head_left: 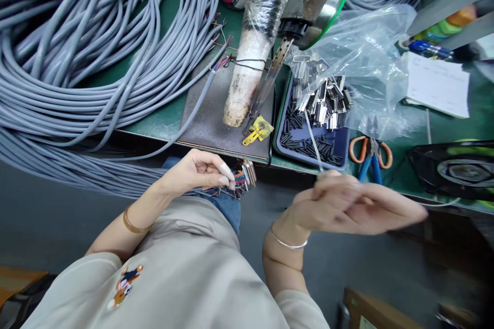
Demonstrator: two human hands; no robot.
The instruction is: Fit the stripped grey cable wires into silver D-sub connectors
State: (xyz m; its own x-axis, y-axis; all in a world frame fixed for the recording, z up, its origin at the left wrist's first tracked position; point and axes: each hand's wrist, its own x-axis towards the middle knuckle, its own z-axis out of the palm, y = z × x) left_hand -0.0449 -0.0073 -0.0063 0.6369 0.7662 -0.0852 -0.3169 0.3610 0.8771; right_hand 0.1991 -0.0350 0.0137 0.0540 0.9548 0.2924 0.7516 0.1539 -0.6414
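Note:
My left hand (pixel 208 169) is closed in a pinch at the table's front edge. What its fingertips hold, if anything, is too small to make out. Just beside them a bunch of metal connectors with coloured wires (pixel 244 177) hangs at the ends of grey cables, over my lap. My right hand (pixel 343 203), a little blurred, pinches the near end of a thin pale rod (pixel 314 141). The rod's far end reaches over a blue tray (pixel 304 157) that holds short black tubes (pixel 297 141) and metal connector parts (pixel 328 100).
Grey cables (pixel 96 92) cover the left side. A soldering iron (pixel 272 79) and a wrapped hose (pixel 247 67) stand over a dark plate (pixel 204 118) with a yellow clip (pixel 254 133). Pliers (pixel 373 157), a plastic bag (pixel 378 61), paper (pixel 438 82) and a fan (pixel 459 169) are at right.

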